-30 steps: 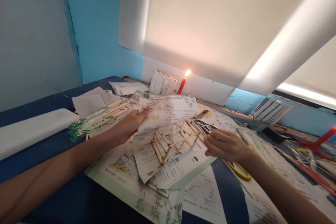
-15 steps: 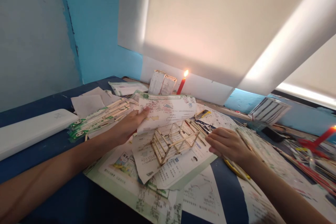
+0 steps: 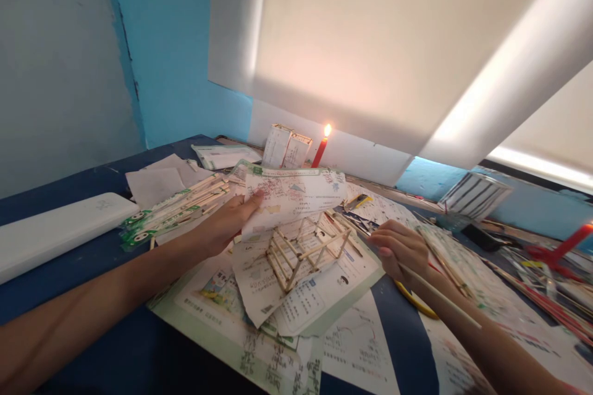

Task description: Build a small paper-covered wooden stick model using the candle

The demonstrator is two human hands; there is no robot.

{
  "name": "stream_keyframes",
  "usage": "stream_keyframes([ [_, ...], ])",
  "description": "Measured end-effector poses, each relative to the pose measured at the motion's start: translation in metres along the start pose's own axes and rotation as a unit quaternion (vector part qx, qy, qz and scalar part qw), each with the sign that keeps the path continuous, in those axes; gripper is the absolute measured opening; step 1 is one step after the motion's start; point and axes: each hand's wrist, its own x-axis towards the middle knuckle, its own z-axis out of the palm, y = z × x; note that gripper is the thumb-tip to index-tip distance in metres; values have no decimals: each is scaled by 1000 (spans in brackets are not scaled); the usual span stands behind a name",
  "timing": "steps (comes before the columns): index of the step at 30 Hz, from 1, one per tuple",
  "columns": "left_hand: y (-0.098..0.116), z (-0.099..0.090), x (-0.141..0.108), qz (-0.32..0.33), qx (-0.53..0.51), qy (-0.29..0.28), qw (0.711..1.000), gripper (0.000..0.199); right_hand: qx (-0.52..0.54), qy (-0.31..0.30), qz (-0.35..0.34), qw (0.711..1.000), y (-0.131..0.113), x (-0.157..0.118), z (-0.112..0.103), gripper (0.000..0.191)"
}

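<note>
My left hand (image 3: pixel 236 219), at centre left, pinches the edge of a printed sheet (image 3: pixel 296 194) with red handwriting. The sheet stands partly raised behind a small frame of wooden sticks (image 3: pixel 301 253), which rests on other papers. To the right of the frame, my right hand (image 3: pixel 401 248) is closed around a thin tool with a pale wooden handle (image 3: pixel 445 299); the handle points back over the wrist and a thin tip shows towards the frame. A yellow curved object (image 3: pixel 414 301) lies partly under the right wrist.
A lit red candle (image 3: pixel 319 151) stands behind the sheet, beside a small paper-covered box (image 3: pixel 286 145). Another candle (image 3: pixel 572 241) burns at far right. Stick bundles (image 3: pixel 189 203) lie left, a yellow cutter (image 3: pixel 356 201) behind, and a white case (image 3: pixel 65 225) at far left.
My right hand has turned slightly, so the pale handle now shows more plainly across the wrist. The left hand, the sheet and the stick frame have hardly moved.
</note>
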Motion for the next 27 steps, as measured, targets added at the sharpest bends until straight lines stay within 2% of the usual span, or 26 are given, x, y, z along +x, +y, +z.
stream_keyframes([
  [3, 1, 0, -1, -23, -13, 12, 1000, 32, 7, 10, 56, 998, -3, -6, 2, 25],
  [8, -1, -1, -1, -17, -20, 9, 1000, 36, -15, 23, 117, 993, -9, -6, 5, 23],
  [14, -4, -2, 2, -5, -28, -15, 999, 40, -35, 18, 69, 997, -8, -1, 7, 20],
  [19, -3, -2, 0, -10, -1, 8, 1000, 36, -58, 5, 3, 998, -3, -7, 12, 17],
  [24, -3, -3, 0, 3, 17, -9, 1000, 39, -90, -26, -13, 996, 0, -12, 15, 13],
  [27, -5, -4, -1, 8, 43, 8, 999, 45, -103, -44, -4, 994, 4, -15, 16, 14],
])
